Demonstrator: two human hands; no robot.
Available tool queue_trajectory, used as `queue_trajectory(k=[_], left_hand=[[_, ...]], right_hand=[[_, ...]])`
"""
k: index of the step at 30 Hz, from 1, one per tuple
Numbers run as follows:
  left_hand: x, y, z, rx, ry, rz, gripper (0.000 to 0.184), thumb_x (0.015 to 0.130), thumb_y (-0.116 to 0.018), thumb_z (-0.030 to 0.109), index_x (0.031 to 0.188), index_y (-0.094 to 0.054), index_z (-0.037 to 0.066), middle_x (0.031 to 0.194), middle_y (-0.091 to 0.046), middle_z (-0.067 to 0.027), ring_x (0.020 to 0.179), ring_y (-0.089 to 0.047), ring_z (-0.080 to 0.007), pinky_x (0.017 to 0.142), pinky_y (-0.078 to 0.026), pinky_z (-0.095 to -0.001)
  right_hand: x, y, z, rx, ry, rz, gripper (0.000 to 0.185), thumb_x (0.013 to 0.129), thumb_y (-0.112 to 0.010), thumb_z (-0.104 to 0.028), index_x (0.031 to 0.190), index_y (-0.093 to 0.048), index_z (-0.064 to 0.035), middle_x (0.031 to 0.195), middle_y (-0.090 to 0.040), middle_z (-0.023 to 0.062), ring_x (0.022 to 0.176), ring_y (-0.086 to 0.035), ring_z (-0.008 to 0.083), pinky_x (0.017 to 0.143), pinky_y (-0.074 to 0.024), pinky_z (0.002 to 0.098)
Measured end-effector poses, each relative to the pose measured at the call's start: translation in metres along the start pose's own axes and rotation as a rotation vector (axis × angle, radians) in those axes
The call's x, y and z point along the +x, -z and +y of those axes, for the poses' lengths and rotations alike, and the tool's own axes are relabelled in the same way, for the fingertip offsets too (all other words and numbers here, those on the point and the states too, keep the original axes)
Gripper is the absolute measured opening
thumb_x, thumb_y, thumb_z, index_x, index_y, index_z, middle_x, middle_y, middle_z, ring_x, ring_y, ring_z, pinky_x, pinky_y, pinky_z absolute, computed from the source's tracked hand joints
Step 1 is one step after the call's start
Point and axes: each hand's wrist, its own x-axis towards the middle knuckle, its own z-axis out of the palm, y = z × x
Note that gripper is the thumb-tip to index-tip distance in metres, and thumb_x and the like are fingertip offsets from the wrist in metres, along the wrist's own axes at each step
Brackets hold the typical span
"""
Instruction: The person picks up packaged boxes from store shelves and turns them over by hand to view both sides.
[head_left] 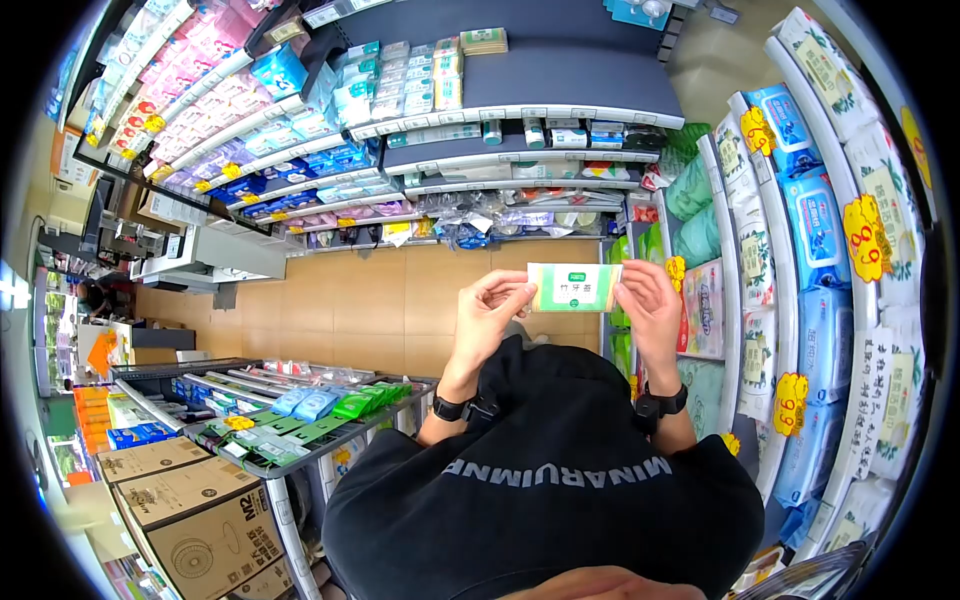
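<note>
- Green-and-white packet [574, 288], flat and rectangular, was held up in front of the person's chest, its printed face toward the camera and its long sides running left to right.
- Left hand [488, 312] gripped the packet's left end, thumb against the printed face and the other fingers bent around toward the back.
- Right hand [653, 302] pinched the right end in much the same way, thumb at the edge — the other fingers curled beside it.
- Black wristbands [452, 408] circled both wrists, below the short sleeves of a black shirt [540, 430] with pale lettering across it.
- Tan tiled floor [370, 290] lay beyond the hands, well below the packet.
- Far shelving [590, 75] carried small packets [420, 80] in neat stacks toward the left of its top level, with more goods on the levels below.
- Pink packs [195, 55] filled upper shelves at the far left.
- Blue packs [820, 232] stood in a row on the right — white packs [885, 205] behind them, yellow price tags [866, 238] in front.
- Green pouches [372, 400] and light-blue pouches [305, 403] lay side by side on a display rack at the near left, beside a brown carton [205, 540] printed with a fan.
</note>
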Motion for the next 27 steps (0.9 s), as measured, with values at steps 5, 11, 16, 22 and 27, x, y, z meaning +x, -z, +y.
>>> queue_trajectory(k=[5,11,16,22,27], left_hand=[[-0.01,0.0,-0.003,-0.001,-0.005,-0.061,0.018,0.093,-0.072,0.008,0.107,-0.07,-0.004,0.093,-0.074,-0.0064,0.076,-0.064,-0.0058,0.065,-0.052,-0.0211],[-0.035,0.009,0.002,-0.048,-0.033,-0.077,0.017,0.093,-0.072,0.008,0.106,-0.069,-0.003,0.092,-0.073,-0.0066,0.075,-0.063,-0.0063,0.064,-0.052,-0.0211],[-0.064,0.022,0.005,-0.076,-0.038,-0.061,0.017,0.094,-0.07,0.007,0.108,-0.066,-0.002,0.096,-0.071,-0.0058,0.082,-0.063,-0.0073,0.07,-0.051,-0.0225],[-0.102,0.039,0.008,-0.111,-0.034,-0.076,0.018,0.095,-0.07,0.008,0.109,-0.065,-0.002,0.095,-0.069,-0.0045,0.082,-0.062,-0.0074,0.071,-0.05,-0.0225],[-0.138,0.05,0.004,-0.102,-0.002,-0.105,0.017,0.096,-0.068,0.008,0.109,-0.064,-0.002,0.098,-0.07,-0.006,0.081,-0.062,-0.0075,0.069,-0.05,-0.023]], right_hand=[[-0.025,0.0,-0.005,0.053,0.035,0.052,0.034,0.091,-0.068,0.004,0.123,-0.058,0.0039,0.106,-0.068,0.0081,0.099,-0.065,0.0111,0.089,-0.0514,0.0235],[-0.054,-0.01,-0.01,0.075,0.062,0.049,0.038,0.092,-0.067,0.004,0.127,-0.054,0.0022,0.106,-0.067,0.0084,0.099,-0.065,0.011,0.089,-0.0511,0.0237],[-0.08,-0.028,-0.008,0.117,0.053,0.058,0.035,0.092,-0.067,0.003,0.123,-0.052,0.0006,0.107,-0.066,0.0088,0.102,-0.065,0.0131,0.09,-0.0509,0.025],[-0.127,-0.042,-0.005,0.133,0.048,0.066,0.03,0.091,-0.067,0.004,0.116,-0.053,-0.0008,0.113,-0.064,0.0113,0.108,-0.063,0.0162,0.095,-0.0497,0.0291],[-0.178,-0.053,0.003,0.149,0.052,0.112,0.026,0.091,-0.067,0.005,0.112,-0.053,-0.001,0.115,-0.063,0.0136,0.108,-0.062,0.0172,0.097,-0.049,0.0305]])
